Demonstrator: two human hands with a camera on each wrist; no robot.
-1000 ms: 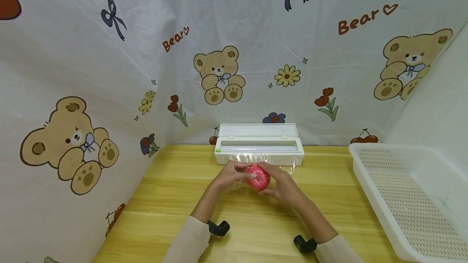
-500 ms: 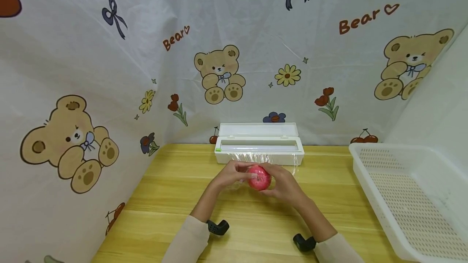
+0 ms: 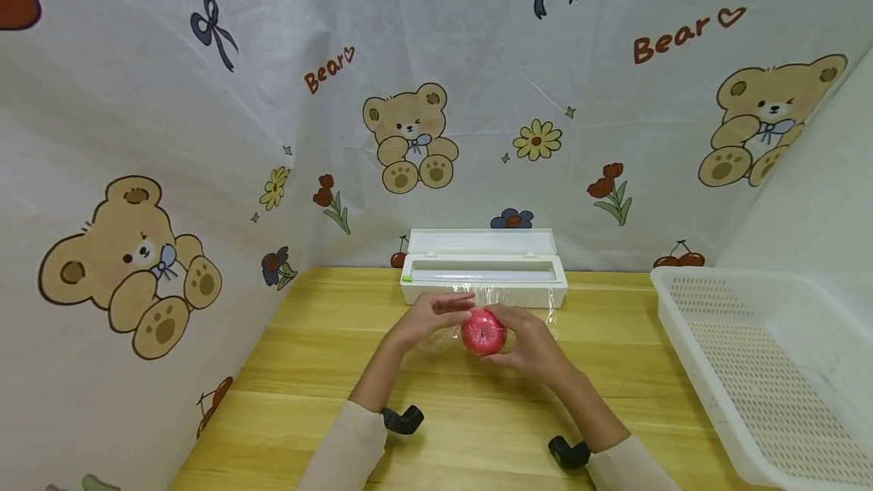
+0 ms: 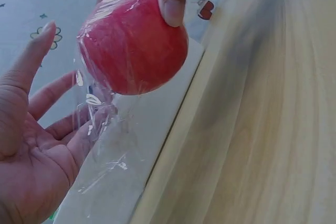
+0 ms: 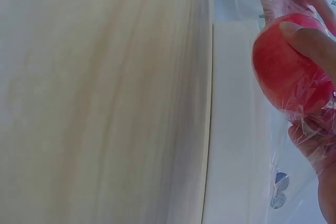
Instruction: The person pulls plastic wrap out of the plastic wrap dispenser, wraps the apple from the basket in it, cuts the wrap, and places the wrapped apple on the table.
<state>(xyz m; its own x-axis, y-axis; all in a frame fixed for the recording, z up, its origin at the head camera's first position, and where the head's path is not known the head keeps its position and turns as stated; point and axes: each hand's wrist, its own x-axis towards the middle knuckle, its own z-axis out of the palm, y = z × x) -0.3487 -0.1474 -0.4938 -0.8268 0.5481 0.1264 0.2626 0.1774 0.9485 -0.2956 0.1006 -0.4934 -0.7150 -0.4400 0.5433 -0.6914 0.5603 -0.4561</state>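
Note:
A red apple [image 3: 483, 334], partly covered in clear cling film [image 4: 94, 100], is held above the table in front of a white cling film dispenser [image 3: 414, 293]. My right hand [image 3: 532, 343] grips the apple from the right, its thumb pressing on the skin in the right wrist view. My left hand [image 3: 424, 318] is spread at the apple's left side, fingers loosely extended. In the left wrist view its thumb stands away from the apple, and its fingers lie behind or against the loose film. Film stretches between the apple and the dispenser.
The dispenser's lid [image 3: 482, 242] is raised, with a film roll [image 3: 484, 276] inside. A white perforated basket [image 3: 692, 377] stands at the right on the wooden table [image 3: 320, 370]. A bear-print cloth [image 3: 470, 59] hangs behind and at the left.
My left hand has let go of the apple, moving slightly left with its fingers and thumb opening out. The right hand still holds the apple in nearly the same place.

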